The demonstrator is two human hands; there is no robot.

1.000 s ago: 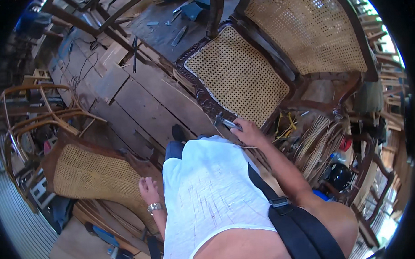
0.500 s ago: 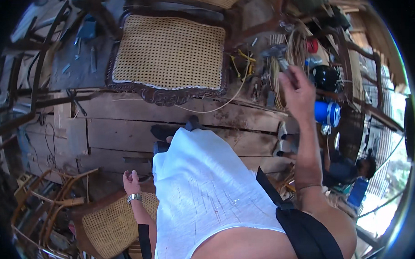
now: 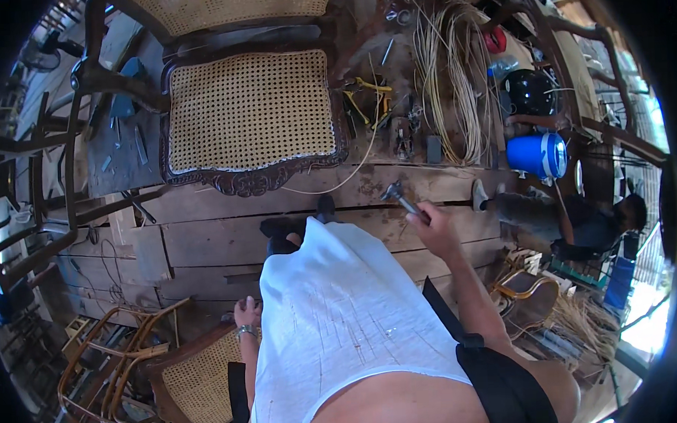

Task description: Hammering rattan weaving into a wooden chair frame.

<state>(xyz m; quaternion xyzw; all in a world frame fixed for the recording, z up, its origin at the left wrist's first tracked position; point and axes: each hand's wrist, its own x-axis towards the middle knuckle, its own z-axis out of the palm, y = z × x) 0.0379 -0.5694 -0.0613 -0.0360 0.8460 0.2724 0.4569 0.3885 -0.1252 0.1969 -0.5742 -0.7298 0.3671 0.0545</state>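
Observation:
My right hand (image 3: 434, 229) is closed round the handle of a hammer (image 3: 407, 201), holding it above the plank floor with its metal head pointing up and left. Down at the left, my left hand (image 3: 246, 313), below which sits a metal wristwatch, has its fingers bent at the dark wooden frame of a cane chair (image 3: 203, 380). That chair is partly hidden by my arm. In front of me stands a carved wooden chair (image 3: 252, 183) with a woven cane seat (image 3: 249, 110) and a cane back. A loose cane strand (image 3: 352, 174) curves out from beside its seat.
Yellow-handled tools (image 3: 379, 98) and a bundle of cane strands (image 3: 453, 81) lie right of the carved chair. Beyond are a black round object (image 3: 530, 91) and a blue container (image 3: 536, 155). Another person (image 3: 577, 218) sits at the right. Chair frames (image 3: 61, 169) crowd the left.
My right hand has brought the hammer down and nearer to me, away from the cane bundle. My left hand has moved right, its raised fingers now bent at the chair frame. My view has shifted.

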